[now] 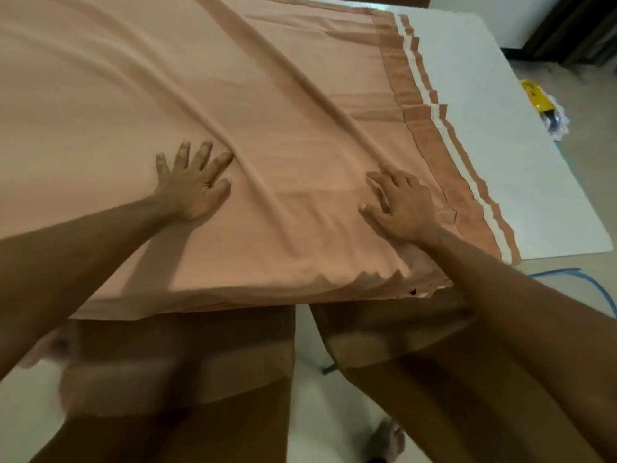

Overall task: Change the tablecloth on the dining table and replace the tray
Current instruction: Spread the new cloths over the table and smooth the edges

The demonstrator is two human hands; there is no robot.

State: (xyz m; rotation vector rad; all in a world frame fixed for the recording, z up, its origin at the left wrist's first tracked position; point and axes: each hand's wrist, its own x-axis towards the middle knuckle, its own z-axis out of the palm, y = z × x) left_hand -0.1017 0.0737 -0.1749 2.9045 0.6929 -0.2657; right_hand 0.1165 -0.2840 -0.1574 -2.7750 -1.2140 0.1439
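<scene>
Peach tablecloth [283,105] spread over the white surface [521,155], its striped hem edge lying diagonally and leaving the surface's right part bare. Left hand [192,185] flat on the cloth, fingers splayed; right hand [399,205] pressing near the hem (fingers look straight, slightly blurred). A long ridge fold runs between the hands.

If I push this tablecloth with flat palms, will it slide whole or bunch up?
Likely bunches: the tablecloth looks thin and floppy, a long ridge running between left hand and right hand. Probably slides on the smooth white table.
</scene>
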